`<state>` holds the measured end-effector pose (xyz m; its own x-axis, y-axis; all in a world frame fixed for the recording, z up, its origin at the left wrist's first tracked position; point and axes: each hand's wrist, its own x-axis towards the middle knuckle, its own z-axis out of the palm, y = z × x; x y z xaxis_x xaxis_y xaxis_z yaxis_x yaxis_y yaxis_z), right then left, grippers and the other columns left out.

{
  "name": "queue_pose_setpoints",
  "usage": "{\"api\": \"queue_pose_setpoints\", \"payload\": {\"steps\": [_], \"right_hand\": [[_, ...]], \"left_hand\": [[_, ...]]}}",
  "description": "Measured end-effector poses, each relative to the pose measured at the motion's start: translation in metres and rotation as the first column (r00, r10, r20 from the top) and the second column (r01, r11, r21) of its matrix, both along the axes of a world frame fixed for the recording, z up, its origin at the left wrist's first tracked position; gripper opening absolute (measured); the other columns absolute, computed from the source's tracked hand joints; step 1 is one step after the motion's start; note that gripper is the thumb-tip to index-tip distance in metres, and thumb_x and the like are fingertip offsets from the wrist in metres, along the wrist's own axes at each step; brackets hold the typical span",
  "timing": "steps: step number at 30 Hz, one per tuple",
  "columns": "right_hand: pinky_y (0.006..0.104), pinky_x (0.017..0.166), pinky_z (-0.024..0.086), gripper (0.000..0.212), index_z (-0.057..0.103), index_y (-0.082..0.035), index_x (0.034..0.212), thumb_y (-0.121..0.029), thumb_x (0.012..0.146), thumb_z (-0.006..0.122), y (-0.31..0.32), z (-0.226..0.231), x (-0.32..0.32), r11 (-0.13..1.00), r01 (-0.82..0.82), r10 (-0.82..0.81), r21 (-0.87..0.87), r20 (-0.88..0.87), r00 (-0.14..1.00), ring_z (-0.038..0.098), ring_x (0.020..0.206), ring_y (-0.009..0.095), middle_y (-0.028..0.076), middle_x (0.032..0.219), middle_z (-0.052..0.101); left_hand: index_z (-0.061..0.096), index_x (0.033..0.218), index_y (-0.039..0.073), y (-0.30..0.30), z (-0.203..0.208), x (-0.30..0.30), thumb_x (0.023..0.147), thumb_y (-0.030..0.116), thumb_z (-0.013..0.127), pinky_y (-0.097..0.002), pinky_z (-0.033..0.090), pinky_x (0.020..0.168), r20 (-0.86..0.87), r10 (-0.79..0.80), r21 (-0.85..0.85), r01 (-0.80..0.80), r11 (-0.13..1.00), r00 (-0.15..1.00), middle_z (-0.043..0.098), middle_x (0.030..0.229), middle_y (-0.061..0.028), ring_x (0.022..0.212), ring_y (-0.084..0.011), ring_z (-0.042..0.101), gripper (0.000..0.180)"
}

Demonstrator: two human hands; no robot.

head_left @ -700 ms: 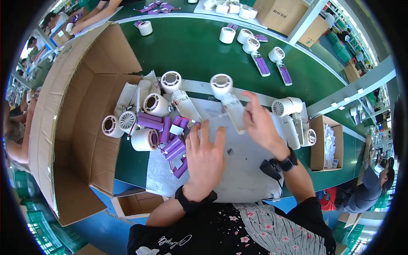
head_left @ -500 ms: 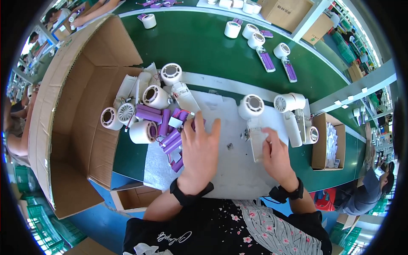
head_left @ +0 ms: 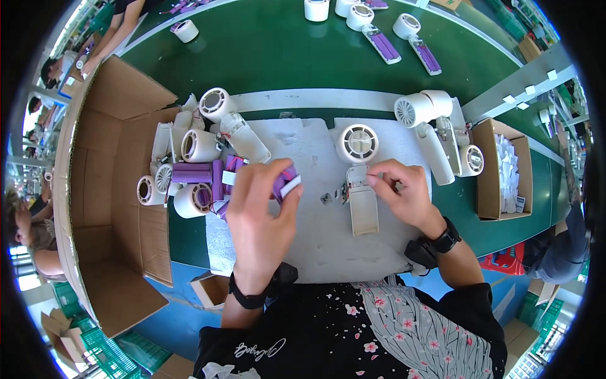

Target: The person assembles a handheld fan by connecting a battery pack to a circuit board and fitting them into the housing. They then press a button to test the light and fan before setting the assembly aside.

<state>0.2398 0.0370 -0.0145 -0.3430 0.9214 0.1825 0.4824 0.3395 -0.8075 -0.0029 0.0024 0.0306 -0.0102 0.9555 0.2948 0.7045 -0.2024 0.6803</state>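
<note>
Left hand point(head_left: 255, 211) grips a purple battery pack point(head_left: 283, 183) above pale mat point(head_left: 319, 246), green table point(head_left: 284, 54) and blue floor point(head_left: 182, 319)

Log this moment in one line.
left hand: holds purple battery pack | right hand: at white fan unit | fan unit: lying on pale sheet

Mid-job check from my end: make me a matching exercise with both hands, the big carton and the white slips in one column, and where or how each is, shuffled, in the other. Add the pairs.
Column 1
1. Left hand
2. Right hand
3. Big carton
4. White slips

Column 2
A. Standing open, left of the mat
B. Inside a small box at the right
C. Holding a purple battery
D. Thumb and forefinger close together, beside a white fan

Pairs: 1-C, 2-D, 3-A, 4-B
</note>
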Motion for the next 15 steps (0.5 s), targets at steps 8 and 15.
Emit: {"api": "queue_pose_setpoints", "payload": {"steps": [8, 15], "right_hand": [[0.0263, 0.058, 0.048, 0.030, 0.060, -0.001, 0.103, -0.030, 0.097, 0.054, -0.022, 0.024, -0.033, 0.829, -0.348, -0.178, -0.438, -0.796, 0.578, 0.062, 0.067, 0.013, 0.008, 0.085, 0.065], [0.0313, 0.077, 0.050, 0.039, 0.053, -0.002, 0.108, -0.037, 0.094, 0.058, -0.007, -0.004, 0.005, 0.814, -0.207, -0.311, -0.543, -0.708, 0.634, 0.061, 0.092, 0.018, 0.012, 0.102, 0.061]], "left_hand": [[0.060, 0.097, 0.004, 0.010, -0.016, 0.055, 0.068, 0.004, 0.083, -0.0335, 0.051, 0.072, 0.387, -0.275, 0.433, 0.090, 0.897, 0.880, 0.061, 0.102, -0.0121, 0.087, -0.0280, 0.062, 0.037], [0.061, 0.095, 0.005, 0.010, -0.028, 0.038, 0.063, 0.001, 0.082, -0.0365, 0.050, 0.080, 0.229, -0.407, 0.079, 0.400, 0.913, 0.884, 0.061, 0.101, -0.0137, 0.096, -0.0290, 0.060, 0.039]]}}
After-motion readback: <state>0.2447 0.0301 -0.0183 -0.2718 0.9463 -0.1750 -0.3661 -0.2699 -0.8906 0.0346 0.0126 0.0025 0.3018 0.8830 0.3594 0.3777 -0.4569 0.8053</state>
